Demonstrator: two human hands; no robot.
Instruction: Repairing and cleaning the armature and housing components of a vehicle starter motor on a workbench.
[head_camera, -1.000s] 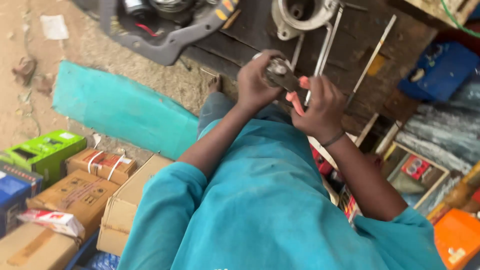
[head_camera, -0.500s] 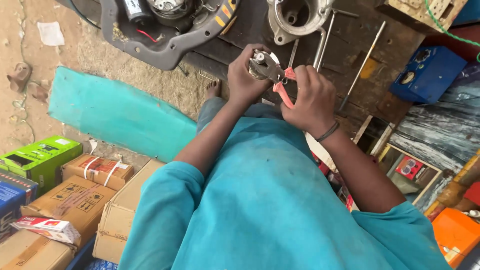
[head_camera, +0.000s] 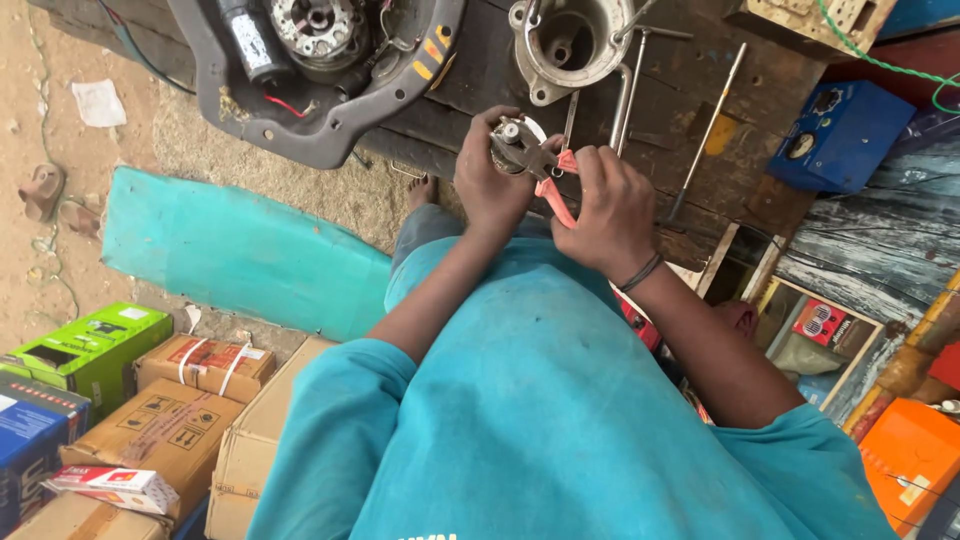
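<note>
Below us, the dark wooden bench (head_camera: 760, 90) carries a grey machine housing (head_camera: 320, 130) and a metal cup-shaped casting (head_camera: 570, 40). Over its near edge, our left hand (head_camera: 490, 180) is wrapped around a small metal part (head_camera: 512, 143), while our right hand (head_camera: 610, 210) squeezes red-handled pliers (head_camera: 552, 180) whose nose meets that part.

Red-handled pliers (head_camera: 553, 190), a teal shirt (head_camera: 560, 420) and a matching teal sheet (head_camera: 230, 250). A blue meter box (head_camera: 838, 135), a bright green carton (head_camera: 95, 350), plain brown cardboard boxes (head_camera: 165, 430)
</note>
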